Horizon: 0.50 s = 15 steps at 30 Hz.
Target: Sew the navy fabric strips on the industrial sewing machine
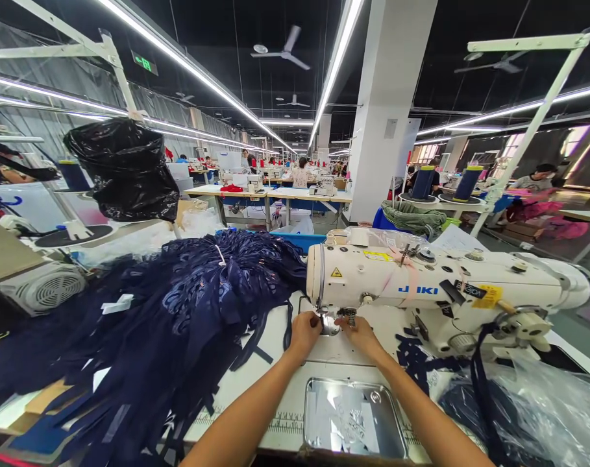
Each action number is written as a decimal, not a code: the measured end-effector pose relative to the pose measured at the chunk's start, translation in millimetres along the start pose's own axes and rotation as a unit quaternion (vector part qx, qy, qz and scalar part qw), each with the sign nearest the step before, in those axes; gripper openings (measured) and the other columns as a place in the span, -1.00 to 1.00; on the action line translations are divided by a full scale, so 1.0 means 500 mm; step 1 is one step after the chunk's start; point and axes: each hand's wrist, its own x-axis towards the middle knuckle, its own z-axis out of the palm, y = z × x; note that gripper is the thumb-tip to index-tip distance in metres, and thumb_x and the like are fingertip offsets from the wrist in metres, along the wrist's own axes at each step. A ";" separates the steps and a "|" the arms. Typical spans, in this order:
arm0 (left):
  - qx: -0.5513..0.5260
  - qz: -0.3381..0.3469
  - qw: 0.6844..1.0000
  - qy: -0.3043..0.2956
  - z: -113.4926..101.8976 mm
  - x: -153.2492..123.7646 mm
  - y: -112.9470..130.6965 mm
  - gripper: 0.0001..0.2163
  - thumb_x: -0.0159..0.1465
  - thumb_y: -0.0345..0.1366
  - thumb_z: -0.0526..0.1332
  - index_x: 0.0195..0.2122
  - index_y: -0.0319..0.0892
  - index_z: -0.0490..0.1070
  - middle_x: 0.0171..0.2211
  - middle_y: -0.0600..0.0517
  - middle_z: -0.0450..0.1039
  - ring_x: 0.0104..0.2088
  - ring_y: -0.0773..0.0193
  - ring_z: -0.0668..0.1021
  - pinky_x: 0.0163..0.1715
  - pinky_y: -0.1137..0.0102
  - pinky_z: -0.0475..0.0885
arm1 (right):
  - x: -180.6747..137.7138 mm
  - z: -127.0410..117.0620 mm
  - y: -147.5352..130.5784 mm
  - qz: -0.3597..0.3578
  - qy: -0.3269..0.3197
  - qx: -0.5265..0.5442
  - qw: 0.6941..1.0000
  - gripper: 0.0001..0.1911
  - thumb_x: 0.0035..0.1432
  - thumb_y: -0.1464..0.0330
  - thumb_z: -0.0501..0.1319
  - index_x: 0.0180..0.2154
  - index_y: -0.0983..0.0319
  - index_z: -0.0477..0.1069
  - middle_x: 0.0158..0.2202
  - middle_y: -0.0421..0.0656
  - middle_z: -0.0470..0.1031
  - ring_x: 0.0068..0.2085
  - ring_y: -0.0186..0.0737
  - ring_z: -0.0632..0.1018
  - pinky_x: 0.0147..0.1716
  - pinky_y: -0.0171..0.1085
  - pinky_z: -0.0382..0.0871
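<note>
Both my hands are at the needle area of a white sewing machine (363, 275). My left hand (304, 334) is closed just left of the needle plate (330, 324), thumb and fingers pressed together. On the right, beside the presser foot and needle parts, my right hand (359, 335) is closed in a pinch. Whatever lies between the fingers of either hand is too small to make out. A large heap of navy fabric pieces (192, 305) with patterned lace spreads over the table to my left, close to my left forearm.
In front of me a metal tray (356, 415) holds labels. Navy strips (414, 357) and clear plastic bags (548, 402) lie at right. A black plastic bag (129, 168) hangs at left. Navy thread cones (424, 181) stand behind the machine; several people work farther back.
</note>
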 end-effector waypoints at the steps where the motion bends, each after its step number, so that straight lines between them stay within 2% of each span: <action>1: -0.003 0.001 1.000 0.001 0.000 -0.001 -0.001 -0.86 0.06 -0.55 0.14 -0.46 -0.25 0.46 -0.48 0.05 0.46 -0.39 0.31 0.46 -0.34 0.46 0.27 | 0.010 0.009 0.002 0.009 -0.004 -0.007 1.000 -0.76 0.02 0.29 0.05 -0.47 0.25 0.44 -0.44 -0.12 0.51 -0.32 -0.11 0.50 -0.27 -0.19 0.32; 4: -0.012 0.007 1.000 0.002 -0.001 -0.002 -0.003 -0.85 0.04 -0.57 0.13 -0.49 -0.24 0.45 -0.50 0.06 0.45 -0.39 0.31 0.46 -0.34 0.45 0.27 | 0.036 0.034 0.011 0.027 -0.016 -0.030 0.999 -0.77 0.10 0.28 0.08 -0.40 0.27 0.44 -0.41 -0.13 0.49 -0.34 -0.16 0.49 -0.31 -0.20 0.35; 7: -0.023 0.013 1.000 0.002 -0.002 -0.003 -0.006 -0.84 0.03 -0.58 0.14 -0.51 -0.22 0.44 -0.51 0.07 0.44 -0.39 0.30 0.45 -0.34 0.46 0.27 | 0.053 0.052 0.020 0.025 -0.030 -0.053 0.998 -0.77 0.17 0.26 0.10 -0.21 0.25 0.38 -0.21 -0.13 0.43 -0.24 -0.24 0.47 -0.25 -0.19 0.37; 10: -0.033 0.015 0.999 0.002 0.001 -0.002 -0.009 -0.84 0.02 -0.59 0.14 -0.52 -0.22 0.44 -0.51 0.07 0.44 -0.39 0.30 0.45 -0.35 0.45 0.27 | 0.062 0.060 0.032 0.017 -0.042 -0.078 0.996 -0.70 0.19 0.26 0.10 -0.06 0.24 0.28 -0.07 -0.10 0.34 -0.15 -0.22 0.44 -0.20 -0.13 0.37; 15: -0.046 0.018 0.999 0.003 0.007 0.001 -0.016 -0.84 0.03 -0.57 0.13 -0.54 -0.23 0.44 -0.52 0.06 0.43 -0.41 0.29 0.44 -0.37 0.45 0.27 | 0.056 0.063 0.053 -0.008 -0.052 -0.115 0.992 -0.71 0.19 0.27 0.09 -0.06 0.22 0.28 -0.05 -0.09 0.33 -0.13 -0.21 0.43 -0.18 -0.13 0.36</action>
